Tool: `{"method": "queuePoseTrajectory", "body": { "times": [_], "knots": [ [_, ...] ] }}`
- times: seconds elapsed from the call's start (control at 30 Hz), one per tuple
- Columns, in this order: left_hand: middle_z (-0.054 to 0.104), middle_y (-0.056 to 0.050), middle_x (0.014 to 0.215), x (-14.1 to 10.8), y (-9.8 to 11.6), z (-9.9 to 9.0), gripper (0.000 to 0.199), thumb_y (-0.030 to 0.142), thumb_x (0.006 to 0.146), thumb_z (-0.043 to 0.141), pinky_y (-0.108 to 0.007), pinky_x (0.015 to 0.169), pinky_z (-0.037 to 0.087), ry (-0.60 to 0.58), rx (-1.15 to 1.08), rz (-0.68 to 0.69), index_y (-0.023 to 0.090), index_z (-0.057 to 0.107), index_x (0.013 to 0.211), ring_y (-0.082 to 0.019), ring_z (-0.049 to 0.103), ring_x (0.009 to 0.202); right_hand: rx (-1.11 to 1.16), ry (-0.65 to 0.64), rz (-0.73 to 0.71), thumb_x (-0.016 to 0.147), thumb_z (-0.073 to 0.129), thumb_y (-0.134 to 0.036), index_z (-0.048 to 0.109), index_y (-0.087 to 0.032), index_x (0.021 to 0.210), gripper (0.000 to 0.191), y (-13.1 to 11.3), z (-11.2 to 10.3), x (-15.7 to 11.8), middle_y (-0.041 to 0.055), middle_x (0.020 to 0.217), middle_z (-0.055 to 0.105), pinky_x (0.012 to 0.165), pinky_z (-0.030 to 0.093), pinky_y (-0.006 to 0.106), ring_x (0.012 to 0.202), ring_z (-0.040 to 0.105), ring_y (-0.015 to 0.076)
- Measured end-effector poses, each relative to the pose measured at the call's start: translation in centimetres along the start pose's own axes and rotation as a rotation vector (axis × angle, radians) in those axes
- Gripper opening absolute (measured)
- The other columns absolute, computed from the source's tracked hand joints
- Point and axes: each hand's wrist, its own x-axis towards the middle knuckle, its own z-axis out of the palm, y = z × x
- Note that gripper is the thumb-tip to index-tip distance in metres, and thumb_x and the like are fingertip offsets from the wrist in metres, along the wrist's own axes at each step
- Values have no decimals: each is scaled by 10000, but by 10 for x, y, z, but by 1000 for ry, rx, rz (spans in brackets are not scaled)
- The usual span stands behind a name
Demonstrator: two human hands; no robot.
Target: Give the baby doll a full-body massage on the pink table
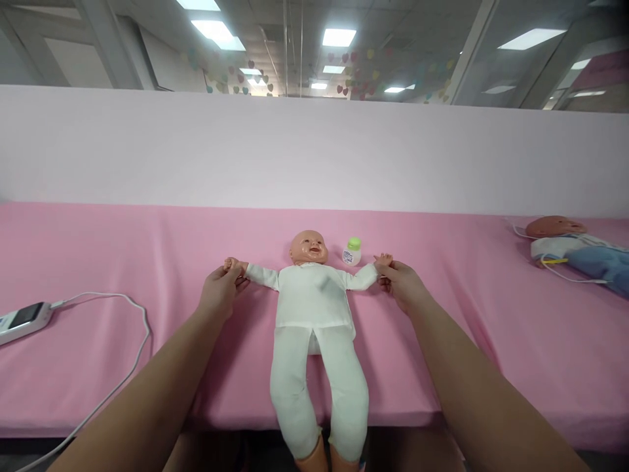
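Observation:
A baby doll (314, 295) in white clothes lies on its back on the pink-covered table (187, 242), its head towards the wall and its legs over the near edge. Both of the doll's arms are stretched out sideways. My left hand (221, 288) pinches the doll's hand at the left of the picture. On the other side, my right hand (403, 283) has its fingers closed around the doll's other hand and wrist. A small bottle with a green cap (352, 252) stands beside the doll's head, apart from my right hand.
At the left lies a white handheld device with a dark screen (25, 321), its cable (142, 341) running over the near edge. Another doll in white and blue (580, 252) lies at the far right with thin tubing. A white wall panel (314, 154) borders the back.

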Motion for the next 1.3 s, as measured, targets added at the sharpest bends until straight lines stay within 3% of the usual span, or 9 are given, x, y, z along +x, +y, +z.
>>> {"method": "queuePoseTrajectory", "body": {
  "times": [0.2,0.3,0.43,0.6,0.7,0.83,1.0,1.17,1.3],
  "knots": [
    [763,-56,1191,-44,13,29,350,539,963,629,-445,1025,566,-229,394,314,250,726,1135,-298,696,1170,-140,37,-348,786,832,-480,688,-237,1243,537,-11,20,-25,75,1129,737,710,580,346,777,639,182],
    [753,-34,1286,-55,9,37,350,493,991,593,-450,1067,543,-371,633,517,306,726,1255,-297,679,1225,-335,-159,-541,862,776,-417,712,-285,1266,430,-15,34,-40,57,1111,750,691,585,355,735,627,182],
    [709,-61,1392,-54,0,38,394,354,976,601,-512,1181,464,-530,870,814,265,705,1345,-306,594,1367,-563,-536,-738,920,722,-304,753,-322,1257,339,-18,41,-50,58,1159,734,844,614,388,988,697,241],
    [713,-52,1391,-51,-1,40,414,211,974,556,-509,1231,414,-657,992,955,240,685,1366,-267,598,1369,-696,-634,-707,964,674,-262,796,-374,1165,261,-19,40,-53,34,1194,688,900,618,401,1028,707,226],
    [721,-62,1374,-53,0,42,402,232,947,600,-514,1202,436,-640,984,928,237,691,1338,-284,611,1342,-672,-634,-693,954,681,-268,791,-367,1172,264,-19,42,-55,36,1178,692,885,622,404,1014,707,229],
    [768,-58,1233,-55,2,39,341,403,916,665,-478,1017,547,-414,880,703,276,716,1229,-314,687,1180,-441,-536,-551,918,721,-346,743,-307,1246,331,-10,42,-49,56,1148,720,861,617,406,999,702,244],
    [759,-49,1076,-30,6,22,318,501,922,604,-373,799,563,-100,536,313,259,659,1122,-268,722,980,-105,-184,-225,857,751,-483,659,-238,1258,479,8,30,-14,41,1015,708,666,567,312,748,638,173],
    [721,-125,1168,10,3,-7,476,487,816,694,-406,805,556,231,491,77,214,602,1196,-317,703,1047,-40,83,62,757,782,-339,586,-230,1274,563,18,11,15,-8,765,616,510,495,271,580,549,156],
    [664,-187,1365,23,-1,-21,574,447,805,685,-507,925,537,185,673,45,217,584,1321,-388,672,1170,-119,94,130,743,781,-292,447,-219,1445,781,22,5,18,17,774,653,480,484,268,588,580,180]
  ]
}}
